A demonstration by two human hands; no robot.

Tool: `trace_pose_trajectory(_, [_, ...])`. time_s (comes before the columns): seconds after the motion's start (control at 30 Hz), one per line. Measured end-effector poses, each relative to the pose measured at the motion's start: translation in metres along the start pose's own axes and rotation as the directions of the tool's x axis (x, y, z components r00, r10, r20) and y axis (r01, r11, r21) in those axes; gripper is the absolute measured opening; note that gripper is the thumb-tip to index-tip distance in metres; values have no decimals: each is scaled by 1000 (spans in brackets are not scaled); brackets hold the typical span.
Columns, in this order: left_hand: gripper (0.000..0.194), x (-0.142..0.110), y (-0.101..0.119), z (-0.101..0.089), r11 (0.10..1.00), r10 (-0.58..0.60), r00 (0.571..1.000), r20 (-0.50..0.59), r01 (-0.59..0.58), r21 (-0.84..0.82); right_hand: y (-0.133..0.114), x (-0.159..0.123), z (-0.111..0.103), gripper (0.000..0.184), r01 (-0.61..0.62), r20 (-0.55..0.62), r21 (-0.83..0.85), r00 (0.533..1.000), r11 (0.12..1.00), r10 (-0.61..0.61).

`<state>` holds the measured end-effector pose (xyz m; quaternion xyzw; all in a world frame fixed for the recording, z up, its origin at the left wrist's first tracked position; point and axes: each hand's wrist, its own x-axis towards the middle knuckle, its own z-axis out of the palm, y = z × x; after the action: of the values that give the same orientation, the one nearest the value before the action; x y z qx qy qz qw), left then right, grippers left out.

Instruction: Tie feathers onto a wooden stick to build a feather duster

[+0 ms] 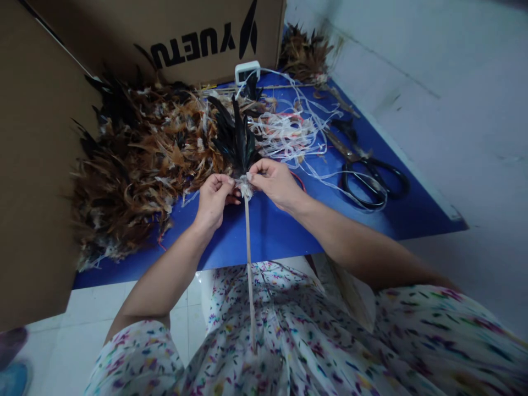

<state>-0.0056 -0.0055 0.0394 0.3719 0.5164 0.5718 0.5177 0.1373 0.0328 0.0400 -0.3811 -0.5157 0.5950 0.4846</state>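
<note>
A bunch of black feathers (237, 135) fans out at the top of a thin wooden stick (248, 236), with pale fluff round its base. The stick runs down past the table edge to the patterned clothing. My left hand (214, 199) pinches the base of the feathers from the left, thumb against forefinger. From the other side, my right hand (275, 181) pinches the same base, its fingertips close to the left ones. Whether a strand of tie also lies between the fingertips is too small to tell.
Brown feather bundles (136, 165) are heaped on the blue table (284, 231) at left. White plastic strips (289, 135) and black-handled scissors (363, 165) lie at right. Behind stand a small white device (247, 71), a cardboard box (198, 41) and more feathers (305, 52). A wall borders the right.
</note>
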Motion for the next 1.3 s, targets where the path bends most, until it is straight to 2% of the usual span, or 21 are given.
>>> trace_pose_trajectory(0.2, [22,-8,4,3,986,-139,988,67,145,-87,1,-1,-4,6,140,37,-197,990,970,-135])
trace_pose_trajectory(0.4, [22,-9,13,5,964,-223,970,99,235,-122,2,0,-5,6,147,26,-211,989,966,-145])
trace_pose_trajectory(0.47, [29,-9,13,5,959,-250,961,116,262,-107,1,-1,-5,6,144,26,-223,989,964,-142])
trace_pose_trajectory(0.57, [43,-9,9,4,975,-214,970,118,218,-29,0,-2,-4,6,149,31,-238,989,960,-146])
trace_pose_trajectory(0.7, [48,-9,2,4,991,-132,985,109,130,23,-1,-3,-3,6,148,41,-232,989,961,-143])
trace_pose_trajectory(0.87, [42,-10,3,4,990,-142,983,115,141,13,-2,-4,-2,7,132,31,-234,991,963,-128])
trace_pose_trajectory(1.13, [15,-13,11,11,940,-335,936,103,340,-34,4,-3,-2,8,181,48,-213,983,960,-175])
trace_pose_trajectory(1.3, [13,-11,9,12,909,-411,909,74,414,-35,4,-3,-1,9,198,51,-207,980,958,-192])
